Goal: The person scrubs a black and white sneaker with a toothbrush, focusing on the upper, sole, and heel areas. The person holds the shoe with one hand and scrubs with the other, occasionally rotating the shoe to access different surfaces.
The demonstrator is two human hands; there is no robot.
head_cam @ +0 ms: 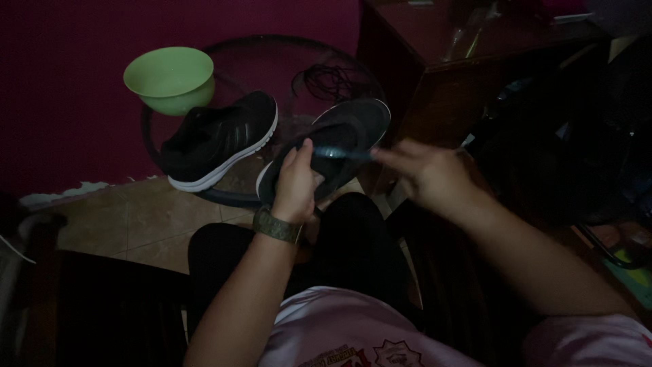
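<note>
A: Item one, far left: green bowl, sitting on the glass table near its left rim. Status?

B: Standing upright, well apart from both hands. Not being touched.

A: Item two: black shoe with white sole, lying on the table just right of the bowl.

B: Resting near the table's front edge, toe pointing toward the camera. Judgement: a knock from the held shoe could be sending it off onto the tiles.

A: Item three: left hand, wearing a watch.

B: Fingers are closing around the heel end of the second shoe, thumb lying on top. The shoe is sticking up and away from the grip, toe toward the table, its length hanging unsupported past the hand.

A: Risk there?

B: Held at one end only, it may be twisting or slipping if the other hand is pressing hard.

A: Item four: black laces, lying loose on the glass behind the held shoe.

B: Untouched. Could be sliding off if the table is getting bumped.

A: Item five: right hand.

B: Blurring; fingers are pinching together on a thin dark object whose tip is meeting the shoe. What it is, I cannot tell. The room is dim, so a misplaced stroke seems possible.
</note>
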